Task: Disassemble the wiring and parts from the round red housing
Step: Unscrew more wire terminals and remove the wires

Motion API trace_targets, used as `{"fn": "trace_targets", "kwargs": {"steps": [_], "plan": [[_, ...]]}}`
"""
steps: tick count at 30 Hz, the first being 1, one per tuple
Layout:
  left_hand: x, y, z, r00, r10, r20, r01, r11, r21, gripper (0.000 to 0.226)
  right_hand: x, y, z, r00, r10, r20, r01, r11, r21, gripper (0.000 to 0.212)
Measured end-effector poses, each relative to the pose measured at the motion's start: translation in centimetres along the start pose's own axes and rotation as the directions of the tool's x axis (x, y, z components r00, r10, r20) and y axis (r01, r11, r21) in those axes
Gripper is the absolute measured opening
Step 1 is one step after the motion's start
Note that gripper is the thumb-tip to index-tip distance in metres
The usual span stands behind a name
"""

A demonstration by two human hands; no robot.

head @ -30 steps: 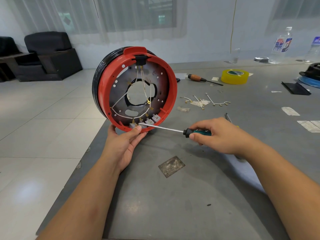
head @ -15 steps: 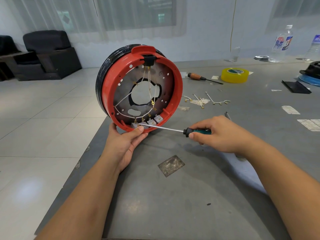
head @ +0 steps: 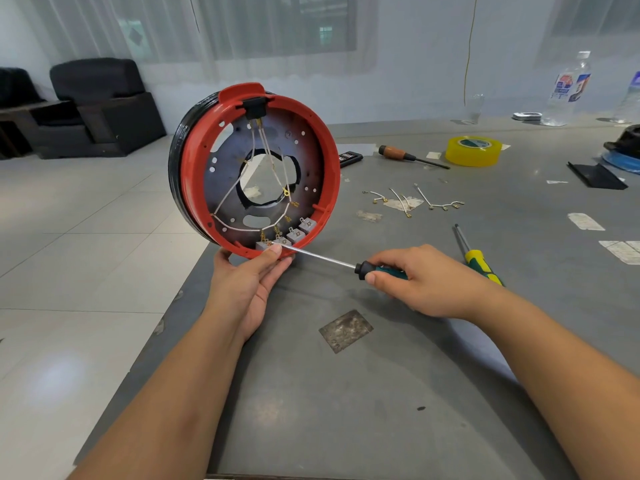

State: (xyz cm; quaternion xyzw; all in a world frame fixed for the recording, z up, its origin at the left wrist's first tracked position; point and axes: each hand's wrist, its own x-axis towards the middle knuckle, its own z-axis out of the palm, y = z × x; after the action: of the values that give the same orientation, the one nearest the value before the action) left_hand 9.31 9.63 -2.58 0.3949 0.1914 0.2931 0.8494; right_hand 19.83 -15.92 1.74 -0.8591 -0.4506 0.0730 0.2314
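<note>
The round red housing stands on edge at the table's left edge, its open side facing me. Inside, white wires with brass terminals run across a dark metal plate to several grey terminal blocks along the bottom rim. My left hand grips the lower rim from below, thumb on the inner lip. My right hand holds a green-handled screwdriver, whose tip rests at the leftmost terminal block beside my left thumb.
Removed wire pieces lie on the grey table behind the hands. A yellow-green screwdriver lies to the right, a wooden-handled one and yellow tape roll farther back. Bottles stand at the far right. The floor drops off left.
The housing has turned slightly, its open face swinging a little to the right. The screwdriver tip stays at the leftmost terminal block and both hands keep their holds.
</note>
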Motion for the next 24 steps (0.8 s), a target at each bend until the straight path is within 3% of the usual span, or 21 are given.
{"fn": "trace_targets", "kwargs": {"steps": [15, 24], "plan": [[-0.1, 0.1, 0.3, 0.999, 0.012, -0.035, -0.015, 0.995, -0.096, 0.067, 0.7, -0.4, 1.9, 0.998, -0.028, 0.057, 0.027, 1.000, 0.010, 0.025], [-0.1, 0.0, 0.3, 1.000, -0.004, -0.025, 0.003, 0.998, -0.066, 0.064, 0.5, 0.8, 0.6, 1.000, -0.002, -0.006, 0.003, 0.998, 0.066, 0.018]]}}
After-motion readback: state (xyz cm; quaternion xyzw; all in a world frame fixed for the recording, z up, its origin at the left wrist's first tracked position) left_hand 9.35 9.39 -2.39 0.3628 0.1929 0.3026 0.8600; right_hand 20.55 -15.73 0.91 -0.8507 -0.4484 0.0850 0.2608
